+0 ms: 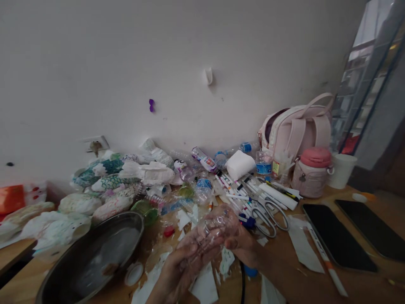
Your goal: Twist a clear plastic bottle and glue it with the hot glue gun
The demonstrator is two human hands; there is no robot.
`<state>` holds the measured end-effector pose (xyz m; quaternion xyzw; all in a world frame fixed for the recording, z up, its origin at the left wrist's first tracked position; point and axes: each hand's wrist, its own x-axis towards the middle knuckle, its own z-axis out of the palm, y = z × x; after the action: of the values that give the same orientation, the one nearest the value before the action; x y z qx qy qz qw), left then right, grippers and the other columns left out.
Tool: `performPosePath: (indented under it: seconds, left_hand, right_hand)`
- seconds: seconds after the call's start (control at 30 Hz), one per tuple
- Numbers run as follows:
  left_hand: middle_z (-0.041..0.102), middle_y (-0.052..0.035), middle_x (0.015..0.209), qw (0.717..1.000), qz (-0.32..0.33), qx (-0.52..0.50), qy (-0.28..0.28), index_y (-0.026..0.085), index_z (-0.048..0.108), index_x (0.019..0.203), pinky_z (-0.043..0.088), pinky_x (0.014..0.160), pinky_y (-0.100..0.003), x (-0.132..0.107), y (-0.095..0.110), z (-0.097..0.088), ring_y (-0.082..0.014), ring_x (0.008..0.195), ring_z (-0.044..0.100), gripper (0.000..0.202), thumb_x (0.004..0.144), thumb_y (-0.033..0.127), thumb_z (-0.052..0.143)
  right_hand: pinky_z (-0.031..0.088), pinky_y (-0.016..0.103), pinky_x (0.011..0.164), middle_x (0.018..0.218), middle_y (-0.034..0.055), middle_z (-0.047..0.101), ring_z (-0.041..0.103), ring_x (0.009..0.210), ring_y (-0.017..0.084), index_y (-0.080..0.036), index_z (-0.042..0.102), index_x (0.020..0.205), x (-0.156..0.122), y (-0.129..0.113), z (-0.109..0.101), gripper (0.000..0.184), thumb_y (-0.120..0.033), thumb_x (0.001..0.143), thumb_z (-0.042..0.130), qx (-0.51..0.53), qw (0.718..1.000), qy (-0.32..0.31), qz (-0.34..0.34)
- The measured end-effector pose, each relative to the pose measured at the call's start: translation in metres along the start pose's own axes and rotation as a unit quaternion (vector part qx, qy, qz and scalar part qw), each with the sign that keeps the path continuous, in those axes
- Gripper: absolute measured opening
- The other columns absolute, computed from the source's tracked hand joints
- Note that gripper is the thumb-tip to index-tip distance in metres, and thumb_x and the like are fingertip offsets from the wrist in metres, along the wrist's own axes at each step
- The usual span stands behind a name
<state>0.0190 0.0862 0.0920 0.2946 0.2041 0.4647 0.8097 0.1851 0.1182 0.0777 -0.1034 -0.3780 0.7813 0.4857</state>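
Both my hands meet low in the middle of the head view around a clear plastic bottle piece, see-through and shiny. My left hand cups it from below and the left, its fingers curled beneath. From the other side my right hand grips it, with the thumb bent in front; its remaining fingers show only dimly through the plastic. White paper scraps lie under the hands. Just beyond them are scissors with grey handles and a heap of markers.
A dark oval basin stands at the left, with painted paper-wrapped shapes behind it. Plastic bottles crowd the back. To the right are a pink backpack, a pink flask, a white cup and two phones.
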Motion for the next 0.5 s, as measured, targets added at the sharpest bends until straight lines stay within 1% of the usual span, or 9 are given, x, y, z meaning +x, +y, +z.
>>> performPosePath:
  seconds: [0.1,0.17,0.23,0.3,0.37,0.43,0.5]
  left_hand:
    - [0.077,-0.0084,0.096,0.998,0.013,0.0,0.054,0.02,0.074,0.101,0.039,0.106,-0.045,0.001,-0.002,0.001,-0.0311,0.112,0.063,0.036,0.065,0.015,0.071]
    - [0.078,-0.0086,0.094,0.997,0.016,0.007,0.076,0.02,0.075,0.096,0.04,0.105,-0.044,0.002,-0.002,0.002,-0.0314,0.112,0.063,0.033,0.064,0.016,0.072]
    - [0.078,-0.0089,0.094,0.997,0.014,0.017,0.076,0.019,0.075,0.095,0.041,0.105,-0.045,0.003,-0.002,0.003,-0.0321,0.113,0.062,0.032,0.064,0.02,0.072]
    - [0.078,-0.0085,0.096,0.997,0.017,0.025,0.065,0.02,0.076,0.095,0.039,0.106,-0.044,0.004,-0.002,0.002,-0.032,0.114,0.061,0.031,0.064,0.022,0.073]
    - [0.077,-0.0085,0.099,0.997,0.034,0.034,0.054,0.02,0.076,0.094,0.037,0.107,-0.043,0.005,-0.004,-0.001,-0.0316,0.115,0.06,0.03,0.064,0.022,0.073]
    - [0.076,-0.0098,0.104,0.995,0.065,0.057,0.052,0.019,0.077,0.094,0.036,0.108,-0.043,0.007,-0.008,-0.006,-0.0321,0.116,0.059,0.029,0.066,0.024,0.073]
    - [0.075,-0.0112,0.107,0.989,0.099,0.098,0.054,0.018,0.076,0.095,0.036,0.107,-0.045,0.009,-0.013,-0.009,-0.034,0.115,0.059,0.03,0.066,0.026,0.074]
  right_hand:
    - [0.044,0.03,0.08,0.103,-0.0006,0.065,0.062,0.093,0.019,-0.03,0.048,0.116,0.001,0.001,-0.004,0.07,-0.021,0.057,0.084,0.007,1.0,0.014,-0.009]
    - [0.044,0.029,0.078,0.101,-0.002,0.066,0.062,0.09,0.019,-0.031,0.049,0.113,0.001,0.002,-0.005,0.067,-0.021,0.057,0.084,0.011,1.0,0.013,-0.007]
    - [0.044,0.03,0.078,0.098,-0.002,0.067,0.063,0.089,0.019,-0.032,0.05,0.115,0.001,0.001,-0.004,0.066,-0.022,0.059,0.083,0.007,1.0,0.001,-0.006]
    - [0.044,0.031,0.081,0.097,-0.0022,0.067,0.063,0.091,0.02,-0.032,0.052,0.118,0.0,-0.001,-0.002,0.063,-0.023,0.062,0.081,0.008,1.0,-0.011,-0.017]
    - [0.043,0.03,0.084,0.099,-0.0029,0.068,0.062,0.094,0.019,-0.032,0.054,0.118,0.0,-0.002,0.0,0.06,-0.022,0.065,0.079,0.012,1.0,-0.009,-0.028]
    - [0.042,0.028,0.087,0.101,-0.0043,0.068,0.062,0.096,0.017,-0.033,0.055,0.118,0.0,0.0,0.0,0.059,-0.02,0.065,0.079,0.012,0.999,0.014,-0.031]
    - [0.042,0.027,0.088,0.102,-0.004,0.068,0.061,0.094,0.016,-0.033,0.056,0.118,0.002,0.004,-0.002,0.056,-0.024,0.068,0.079,0.009,0.998,0.048,-0.036]
